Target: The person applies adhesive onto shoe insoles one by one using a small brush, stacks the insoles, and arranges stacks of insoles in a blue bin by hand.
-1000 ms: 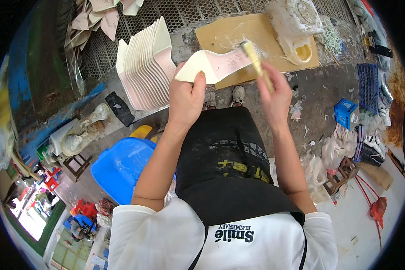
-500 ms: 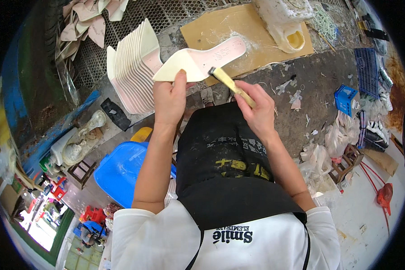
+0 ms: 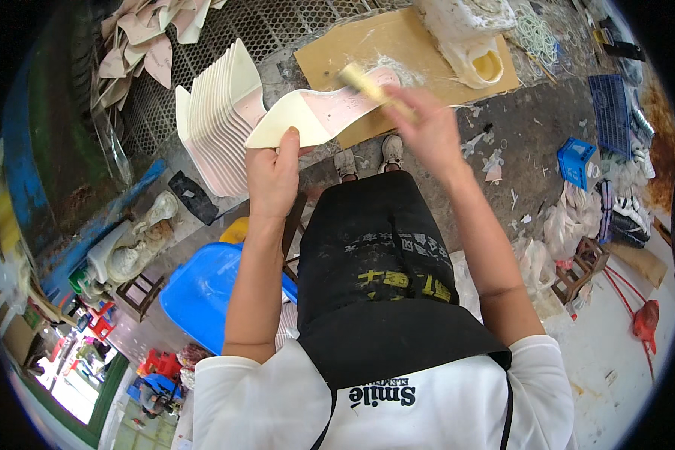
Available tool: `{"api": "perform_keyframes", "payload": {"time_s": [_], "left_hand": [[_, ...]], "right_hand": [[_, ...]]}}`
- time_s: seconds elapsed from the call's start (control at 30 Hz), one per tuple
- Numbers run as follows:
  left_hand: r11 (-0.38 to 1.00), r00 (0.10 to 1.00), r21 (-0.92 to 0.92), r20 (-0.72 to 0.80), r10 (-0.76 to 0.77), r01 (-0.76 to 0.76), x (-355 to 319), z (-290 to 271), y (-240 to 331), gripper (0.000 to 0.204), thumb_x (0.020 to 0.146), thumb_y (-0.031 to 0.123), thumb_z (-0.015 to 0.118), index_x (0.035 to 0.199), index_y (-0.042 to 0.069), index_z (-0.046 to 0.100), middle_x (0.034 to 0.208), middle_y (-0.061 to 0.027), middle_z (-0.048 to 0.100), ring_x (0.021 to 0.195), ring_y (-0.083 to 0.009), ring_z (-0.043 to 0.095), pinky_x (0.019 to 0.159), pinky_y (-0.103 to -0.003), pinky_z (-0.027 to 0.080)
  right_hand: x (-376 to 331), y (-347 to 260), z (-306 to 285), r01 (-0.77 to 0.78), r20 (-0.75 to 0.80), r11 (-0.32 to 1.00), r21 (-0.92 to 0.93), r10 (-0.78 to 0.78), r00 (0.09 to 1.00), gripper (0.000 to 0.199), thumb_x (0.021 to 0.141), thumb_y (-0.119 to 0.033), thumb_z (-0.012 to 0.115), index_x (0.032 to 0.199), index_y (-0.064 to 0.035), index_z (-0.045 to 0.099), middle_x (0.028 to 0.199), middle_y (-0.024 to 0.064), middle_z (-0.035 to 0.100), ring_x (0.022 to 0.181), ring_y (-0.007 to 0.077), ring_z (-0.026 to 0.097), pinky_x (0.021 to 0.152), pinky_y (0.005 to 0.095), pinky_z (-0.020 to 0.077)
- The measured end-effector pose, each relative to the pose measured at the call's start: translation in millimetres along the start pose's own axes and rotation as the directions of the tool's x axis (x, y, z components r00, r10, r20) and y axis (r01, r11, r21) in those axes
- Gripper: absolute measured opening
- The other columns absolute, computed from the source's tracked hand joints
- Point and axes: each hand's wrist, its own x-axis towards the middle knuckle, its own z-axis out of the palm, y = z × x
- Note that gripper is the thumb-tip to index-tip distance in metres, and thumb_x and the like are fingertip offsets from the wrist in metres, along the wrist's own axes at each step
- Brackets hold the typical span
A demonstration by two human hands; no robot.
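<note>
My left hand grips the near end of a cream shoe insole with a pinkish upper face, holding it out over the floor. My right hand is closed on a small brush with a pale wooden handle, its bristle end resting on the far half of the insole. A row of matching cream insoles stands on edge just left of the held one. I wear a black apron over a white shirt.
A cardboard sheet lies ahead with a crusted white glue jug on it. Loose insoles pile on a metal mesh at far left. A blue tub sits by my left leg, a blue crate at right.
The brush has travelled from the near part of the insole up to its far end, and the insole is tilted flatter and lower than before.
</note>
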Motion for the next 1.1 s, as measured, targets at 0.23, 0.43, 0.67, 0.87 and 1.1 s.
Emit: {"api": "perform_keyframes", "payload": {"time_s": [0.23,0.43,0.67,0.87,1.1], "left_hand": [[0.995,0.999,0.089,-0.006,0.043,-0.043,2,1,-2,0.027,0.098,0.01,0.053,0.113,-0.008,0.065,0.096,-0.0088,0.069,0.083,-0.0146,0.065,0.071,-0.03,0.053],[0.999,1.0,0.053,0.016,0.006,-0.007,5,9,7,0.037,0.098,0.01,0.05,0.132,-0.005,0.053,0.114,-0.0133,0.065,0.094,-0.019,0.067,0.077,-0.032,0.058],[0.997,0.995,-0.007,0.07,-0.071,0.072,0,11,44,0.061,0.097,0.004,0.05,0.155,0.008,0.029,0.123,-0.0116,0.062,0.096,-0.0163,0.066,0.076,-0.028,0.059],[0.995,0.937,0.094,0.35,0.005,-0.041,15,-17,52,0.056,0.08,-0.003,0.075,0.133,0.007,0.059,0.121,-0.005,0.062,0.101,-0.0143,0.063,0.083,-0.028,0.055],[0.982,0.974,0.167,0.193,-0.114,0.082,35,-24,43,0.03,0.094,0.018,0.071,0.115,-0.002,0.068,0.113,-0.006,0.067,0.093,-0.0141,0.065,0.085,-0.027,0.055]], "right_hand": [[-6,-3,-3,-0.106,-0.028,0.994,0.029,0.106,0.994,0.028,0.088,-0.017,0.071,0.115,-0.0097,0.071,0.105,0.0163,0.07,0.095,0.0333,0.068,0.084,0.0403,0.053],[-50,-5,-12,-0.179,-0.081,0.979,0.101,0.187,0.979,0.029,0.086,-0.011,0.073,0.115,-0.0059,0.07,0.098,0.0138,0.069,0.089,0.0296,0.068,0.079,0.0366,0.0536],[-53,32,-51,-0.251,-0.343,0.968,-0.025,0.227,0.911,0.028,0.087,-0.011,0.073,0.114,-0.0068,0.07,0.095,0.0149,0.068,0.087,0.032,0.067,0.076,0.038,0.0531],[-29,67,-142,-0.39,-0.347,0.87,-0.303,0.28,0.895,0.024,0.088,-0.016,0.071,0.112,-0.0139,0.071,0.091,0.0108,0.067,0.083,0.0318,0.066,0.073,0.0401,0.0527],[-14,84,-153,-0.24,-0.17,0.947,-0.211,0.207,0.964,0.026,0.088,-0.02,0.071,0.114,-0.0144,0.071,0.093,0.0114,0.069,0.084,0.0326,0.067,0.072,0.0396,0.0529]]}}
